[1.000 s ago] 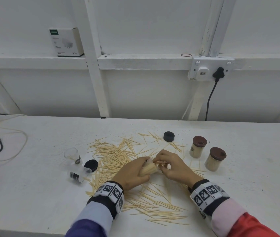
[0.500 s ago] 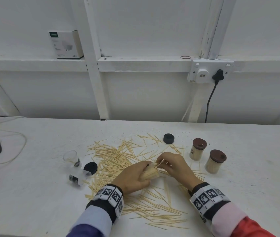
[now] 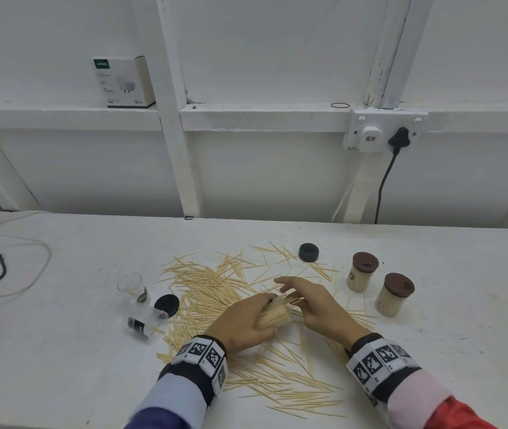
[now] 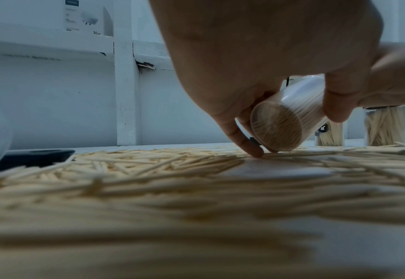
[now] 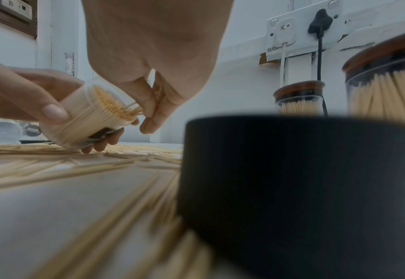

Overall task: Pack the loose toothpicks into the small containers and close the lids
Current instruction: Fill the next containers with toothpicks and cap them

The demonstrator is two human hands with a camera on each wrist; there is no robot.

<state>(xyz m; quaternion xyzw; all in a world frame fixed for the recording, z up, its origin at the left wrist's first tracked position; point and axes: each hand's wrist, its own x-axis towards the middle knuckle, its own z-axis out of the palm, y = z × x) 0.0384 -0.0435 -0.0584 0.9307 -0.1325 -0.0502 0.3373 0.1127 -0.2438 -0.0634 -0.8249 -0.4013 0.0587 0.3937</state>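
My left hand (image 3: 246,317) grips a small clear container (image 3: 274,315) packed with toothpicks, tilted low over the table with its mouth to the right. Its base shows in the left wrist view (image 4: 277,124) and its full mouth in the right wrist view (image 5: 96,115). My right hand (image 3: 296,297) is at the mouth, fingers loosely extended, touching the few tips that stick out. Loose toothpicks (image 3: 212,286) lie scattered around and under both hands. Two filled containers with brown lids (image 3: 361,275) (image 3: 393,294) stand at the right.
An upright empty clear container (image 3: 132,286) and one lying on its side (image 3: 142,320) sit at the left beside a black lid (image 3: 167,305). Another black lid (image 3: 308,252) lies farther back. Cables (image 3: 2,270) lie at the far left. A black round object (image 5: 292,179) sits near my right wrist.
My right hand pinched toothpicks at the container's mouth before; now its fingers have spread, the index pointing left. The left hand keeps hold of the container, barely moved.
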